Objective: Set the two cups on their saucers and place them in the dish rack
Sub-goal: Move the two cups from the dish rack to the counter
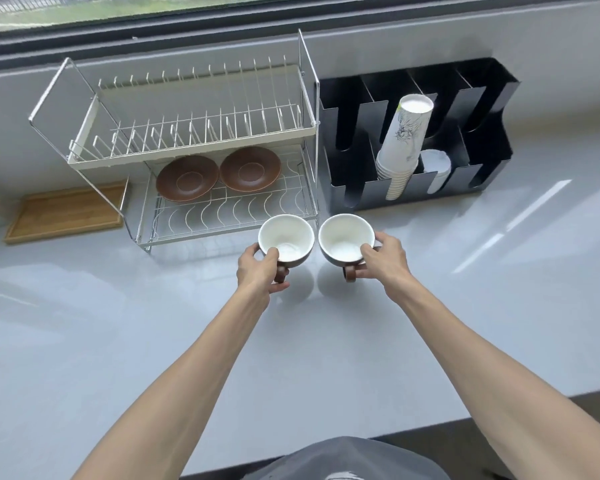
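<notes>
Two brown cups with white insides are held side by side just above the counter, in front of the dish rack's right front corner. My left hand [258, 270] grips the left cup [286, 237] at its rim and handle. My right hand [383, 259] grips the right cup [345, 237] the same way. Both cups are upright and empty. Two brown saucers, the left one [187, 178] and the right one [250, 169], lie side by side on the lower shelf of the wire dish rack [222, 223], behind the cups. The rack's upper shelf [194, 147] holds nothing.
A black cup organizer [416, 195] with a stack of paper cups [404, 143] stands right of the rack. A wooden tray [66, 213] lies to the rack's left. The grey counter [153, 341] stretches toward me, and a window ledge runs behind.
</notes>
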`<action>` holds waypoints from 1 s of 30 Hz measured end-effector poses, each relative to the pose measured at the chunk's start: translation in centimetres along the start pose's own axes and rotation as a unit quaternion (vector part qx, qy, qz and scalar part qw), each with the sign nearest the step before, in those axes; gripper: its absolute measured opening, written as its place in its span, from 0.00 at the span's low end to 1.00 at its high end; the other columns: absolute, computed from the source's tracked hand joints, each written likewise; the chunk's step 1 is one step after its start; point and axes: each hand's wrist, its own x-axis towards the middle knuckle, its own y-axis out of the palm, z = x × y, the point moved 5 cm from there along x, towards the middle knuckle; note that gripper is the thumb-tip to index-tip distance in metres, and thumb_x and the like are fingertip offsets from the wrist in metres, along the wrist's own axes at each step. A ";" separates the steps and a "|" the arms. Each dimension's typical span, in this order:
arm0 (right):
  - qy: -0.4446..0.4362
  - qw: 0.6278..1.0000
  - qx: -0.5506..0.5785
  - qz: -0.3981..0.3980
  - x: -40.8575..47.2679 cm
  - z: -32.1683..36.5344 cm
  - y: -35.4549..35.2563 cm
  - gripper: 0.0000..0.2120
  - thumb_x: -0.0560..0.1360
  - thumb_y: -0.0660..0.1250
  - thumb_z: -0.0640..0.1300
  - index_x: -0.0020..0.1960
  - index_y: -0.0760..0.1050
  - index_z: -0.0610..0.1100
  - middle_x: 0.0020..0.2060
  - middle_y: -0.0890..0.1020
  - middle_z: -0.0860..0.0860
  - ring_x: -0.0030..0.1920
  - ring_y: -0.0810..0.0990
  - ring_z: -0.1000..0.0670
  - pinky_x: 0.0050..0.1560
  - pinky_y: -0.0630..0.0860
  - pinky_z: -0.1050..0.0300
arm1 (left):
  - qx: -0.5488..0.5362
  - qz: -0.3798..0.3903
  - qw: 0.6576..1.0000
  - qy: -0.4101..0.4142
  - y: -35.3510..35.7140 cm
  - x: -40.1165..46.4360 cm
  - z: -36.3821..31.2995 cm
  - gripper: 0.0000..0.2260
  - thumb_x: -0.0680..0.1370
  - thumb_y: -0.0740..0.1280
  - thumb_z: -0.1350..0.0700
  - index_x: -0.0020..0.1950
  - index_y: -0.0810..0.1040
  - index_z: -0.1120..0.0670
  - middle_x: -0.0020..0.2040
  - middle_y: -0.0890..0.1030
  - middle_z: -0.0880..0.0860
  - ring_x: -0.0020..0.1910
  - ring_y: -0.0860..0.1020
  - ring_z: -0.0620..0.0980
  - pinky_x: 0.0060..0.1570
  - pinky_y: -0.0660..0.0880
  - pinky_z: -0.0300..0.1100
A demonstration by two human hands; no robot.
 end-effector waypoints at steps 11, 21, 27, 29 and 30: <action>0.040 0.995 0.032 -0.085 0.1 -5.1 -9.4 0.22 0.75 0.56 0.35 0.67 0.74 0.42 0.58 0.80 0.39 0.38 0.87 0.41 0.28 0.79 0.63 | 0.038 0.071 0.997 -0.018 8.8 -2.0 3.2 0.24 0.79 0.61 0.61 0.76 0.68 0.52 0.36 0.79 0.56 0.39 0.79 0.56 0.35 0.81 0.47; 0.059 0.987 0.076 -0.129 1.5 -7.9 -15.2 0.22 0.75 0.56 0.35 0.67 0.73 0.44 0.54 0.83 0.44 0.32 0.87 0.43 0.50 0.84 0.43 | 0.069 0.119 0.990 -0.019 16.0 -3.4 3.5 0.24 0.79 0.61 0.61 0.75 0.69 0.51 0.38 0.79 0.56 0.37 0.78 0.54 0.30 0.80 0.43; 0.061 0.983 0.088 -0.146 2.9 -8.7 -17.1 0.23 0.74 0.57 0.36 0.68 0.74 0.46 0.56 0.82 0.42 0.36 0.88 0.42 0.48 0.85 0.43 | 0.066 0.119 0.990 -0.021 18.5 -3.5 3.4 0.23 0.78 0.61 0.61 0.74 0.70 0.52 0.37 0.78 0.55 0.35 0.76 0.53 0.32 0.82 0.43; 0.060 0.983 0.092 -0.144 3.3 -8.4 -17.3 0.23 0.75 0.57 0.35 0.68 0.73 0.46 0.56 0.82 0.42 0.35 0.88 0.43 0.48 0.85 0.44 | 0.065 0.117 0.991 -0.021 19.1 -3.3 3.3 0.23 0.79 0.61 0.61 0.75 0.69 0.51 0.37 0.78 0.56 0.36 0.76 0.54 0.34 0.83 0.45; 0.060 0.983 0.094 -0.144 3.6 -8.3 -17.4 0.23 0.75 0.57 0.35 0.68 0.73 0.46 0.56 0.82 0.42 0.35 0.88 0.43 0.48 0.85 0.44 | 0.062 0.114 0.991 -0.022 19.4 -3.3 3.3 0.23 0.79 0.61 0.61 0.75 0.69 0.51 0.37 0.78 0.55 0.37 0.75 0.54 0.35 0.83 0.45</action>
